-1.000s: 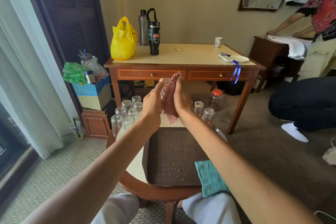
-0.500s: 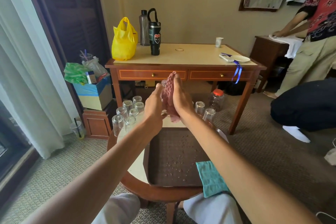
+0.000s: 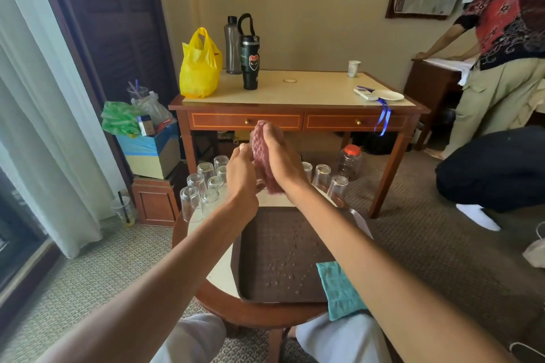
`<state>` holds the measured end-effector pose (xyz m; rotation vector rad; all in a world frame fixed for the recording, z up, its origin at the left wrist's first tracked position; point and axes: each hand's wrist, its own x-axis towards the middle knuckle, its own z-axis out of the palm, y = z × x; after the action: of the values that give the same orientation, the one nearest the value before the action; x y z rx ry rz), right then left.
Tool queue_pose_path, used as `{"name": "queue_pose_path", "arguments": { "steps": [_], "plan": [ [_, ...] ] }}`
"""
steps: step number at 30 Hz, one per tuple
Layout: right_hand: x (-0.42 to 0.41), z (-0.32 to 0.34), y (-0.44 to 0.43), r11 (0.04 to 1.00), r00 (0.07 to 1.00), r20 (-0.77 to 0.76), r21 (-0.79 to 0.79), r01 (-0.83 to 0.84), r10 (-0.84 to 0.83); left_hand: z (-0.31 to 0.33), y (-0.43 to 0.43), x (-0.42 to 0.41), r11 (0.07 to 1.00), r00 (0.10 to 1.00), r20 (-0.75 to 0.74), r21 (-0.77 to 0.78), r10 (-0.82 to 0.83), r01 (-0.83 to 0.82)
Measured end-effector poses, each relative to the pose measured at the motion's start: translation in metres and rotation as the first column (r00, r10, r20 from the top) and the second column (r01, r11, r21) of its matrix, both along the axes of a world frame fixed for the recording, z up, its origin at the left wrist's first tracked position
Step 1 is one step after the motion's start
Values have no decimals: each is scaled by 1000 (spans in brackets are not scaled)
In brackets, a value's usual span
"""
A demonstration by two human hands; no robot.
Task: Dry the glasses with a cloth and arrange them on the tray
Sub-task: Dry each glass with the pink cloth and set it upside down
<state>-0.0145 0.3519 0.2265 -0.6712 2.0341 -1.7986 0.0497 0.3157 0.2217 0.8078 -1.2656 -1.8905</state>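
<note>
1. Pink cloth (image 3: pixel 263 141), waffle-woven, was bunched between my hands above the round table (image 3: pixel 250 314). My right hand (image 3: pixel 281 163) wrapped it with fingers curled over its top, and my left hand (image 3: pixel 241 175) gripped it from the other side.
2. I guessed a glass was inside, but the folds hid it.
3. Such glasses would be light, thin, wet and slippery, and easily chipped. I judged the wall the place to hold, through the soft cloth, not the rim.
4. Counted: a left group of glasses (image 3: pixel 196 183), seven, all upturned; a right group of glasses (image 3: pixel 323 175), three; one brown tray (image 3: pixel 265 239), beaded with drops, holding no glass; one teal cloth (image 3: pixel 339 289) at its near corner.
</note>
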Motion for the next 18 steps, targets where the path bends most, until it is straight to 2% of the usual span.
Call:
{"name": "queue_pose_path", "arguments": {
  "steps": [2,4,6,9,13,16,18],
  "plan": [
    [-6,3,-3,999,992,119,1,48,-47,2,3,0,999,1000,-23,-42,-16,15],
    [-11,4,-5,996,952,301,-49,74,-56,4,1,-2,996,999,-34,-90,-31,28],
    [-13,2,-4,996,924,378,-44,73,-51,6,0,-3,996,1000,-27,-89,-14,12],
    [-2,-7,8,999,960,280,47,-20,6,5,-6,-3,999,999,-35,-39,30,-32],
    [3,-13,13,982,974,121,-14,-191,191,2,-11,-1,999,999,-31,-6,32,-32],
    [-1,-5,14,991,991,29,-35,-130,131,2,-3,-2,1000,1000,6,22,6,-6],
    [-3,2,13,996,996,52,-65,-69,73,2,4,-3,1000,1000,27,11,-6,6]
  ]
}}
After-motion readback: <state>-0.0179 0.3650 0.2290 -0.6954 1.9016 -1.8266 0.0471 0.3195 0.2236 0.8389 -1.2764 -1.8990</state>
